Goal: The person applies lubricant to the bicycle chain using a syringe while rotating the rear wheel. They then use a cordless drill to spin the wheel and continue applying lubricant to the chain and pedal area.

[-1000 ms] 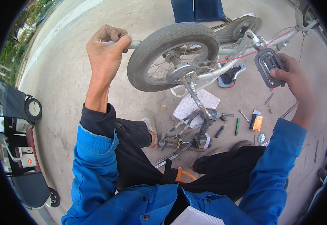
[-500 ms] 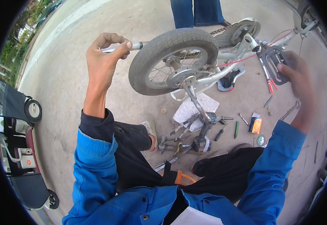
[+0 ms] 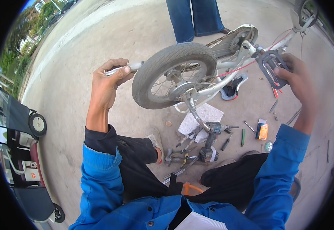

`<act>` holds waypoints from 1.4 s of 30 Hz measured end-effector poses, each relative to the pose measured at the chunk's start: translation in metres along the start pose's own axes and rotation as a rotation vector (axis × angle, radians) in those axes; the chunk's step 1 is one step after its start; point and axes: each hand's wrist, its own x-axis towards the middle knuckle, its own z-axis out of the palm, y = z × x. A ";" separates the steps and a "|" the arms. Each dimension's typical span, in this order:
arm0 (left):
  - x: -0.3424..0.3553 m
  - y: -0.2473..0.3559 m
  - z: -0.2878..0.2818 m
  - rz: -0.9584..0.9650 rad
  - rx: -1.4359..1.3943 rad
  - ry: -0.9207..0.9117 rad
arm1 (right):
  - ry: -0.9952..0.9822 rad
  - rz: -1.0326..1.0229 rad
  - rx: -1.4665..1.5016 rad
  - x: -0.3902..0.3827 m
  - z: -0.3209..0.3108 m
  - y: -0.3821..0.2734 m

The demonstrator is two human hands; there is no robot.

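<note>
My left hand (image 3: 107, 82) is closed around a slim metal tool (image 3: 123, 69), probably a wrench, whose far end reaches toward the rear wheel (image 3: 172, 78) of the small white bicycle (image 3: 228, 65) I hold upside down in front of me. My right hand (image 3: 295, 82) grips the pedal (image 3: 270, 67), fingers wrapped over it, steadying the frame. The wheel sits in the frame with its tyre on and the chain guard (image 3: 236, 38) in place beside it, so I judge the wheel work is under way, not finished; from this angle I can't tell whether the axle nut is tight or loose. The saddle (image 3: 234, 86) points at the ground. On the concrete below lie a cordless drill (image 3: 209, 143), pliers (image 3: 178, 157), a white block (image 3: 201, 119), a small orange box (image 3: 262, 130) and scattered screwdrivers, none put away. Another person's legs (image 3: 193, 17) stand just beyond the bicycle.
</note>
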 end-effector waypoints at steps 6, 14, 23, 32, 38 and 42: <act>-0.002 0.002 -0.007 -0.079 0.027 -0.033 | 0.070 -0.018 -0.095 0.000 0.003 0.003; 0.000 0.007 -0.012 -0.087 0.245 -0.102 | 0.066 0.029 -0.057 -0.003 0.005 -0.005; 0.006 0.017 -0.006 -0.205 0.304 -0.278 | 0.092 -0.004 -0.042 -0.003 0.006 -0.001; 0.002 0.010 -0.001 -0.011 0.511 -0.202 | 0.027 -0.052 0.001 -0.001 0.005 0.002; 0.006 0.000 -0.008 0.082 0.539 -0.200 | 0.055 -0.032 -0.023 -0.002 0.008 0.000; 0.005 0.000 -0.006 0.110 0.588 -0.217 | 0.073 -0.052 -0.048 -0.001 0.008 0.001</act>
